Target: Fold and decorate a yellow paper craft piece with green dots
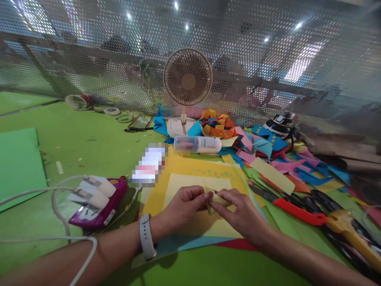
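Note:
Between my two hands is a small piece of pale yellow paper (219, 202), which looks folded or curled. My left hand (187, 202), with a pale watch strap (147, 236) at the wrist, pinches its left side. The thumb and fingers of my right hand (241, 208) grip the right side. Both hands are just above a cream sheet (181, 183), which lies on a larger yellow sheet (154, 200). Blue and red paper edges stick out underneath, towards me. The fingers hide part of the small piece.
A fan (188, 77) stands before a perforated metal screen. A clear bottle (198, 144) lies beyond the sheets. On the left are a phone (149, 165) and a purple power strip (101, 210) with white cables. Paper scraps (262, 145), a red-handled cutter (299, 212) and scissors (351, 230) crowd the right.

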`<move>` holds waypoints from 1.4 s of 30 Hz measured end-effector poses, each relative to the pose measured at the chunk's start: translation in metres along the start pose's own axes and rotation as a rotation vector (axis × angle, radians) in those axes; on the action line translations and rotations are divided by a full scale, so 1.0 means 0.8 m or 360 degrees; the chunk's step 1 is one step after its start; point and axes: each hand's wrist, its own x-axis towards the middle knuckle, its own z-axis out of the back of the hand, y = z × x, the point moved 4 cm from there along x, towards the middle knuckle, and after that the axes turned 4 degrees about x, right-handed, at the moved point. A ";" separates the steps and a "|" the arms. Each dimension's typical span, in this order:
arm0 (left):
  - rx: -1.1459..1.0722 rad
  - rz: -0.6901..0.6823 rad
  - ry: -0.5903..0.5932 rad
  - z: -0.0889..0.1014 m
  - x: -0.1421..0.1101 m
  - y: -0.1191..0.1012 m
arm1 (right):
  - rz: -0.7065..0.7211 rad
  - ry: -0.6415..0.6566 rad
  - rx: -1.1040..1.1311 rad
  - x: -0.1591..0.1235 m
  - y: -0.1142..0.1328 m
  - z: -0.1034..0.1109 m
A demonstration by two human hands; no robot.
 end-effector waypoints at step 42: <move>-0.0248 -0.0014 -0.0426 0.011 -0.007 -0.015 | -0.0424 -0.0043 0.1599 0.020 -0.033 0.002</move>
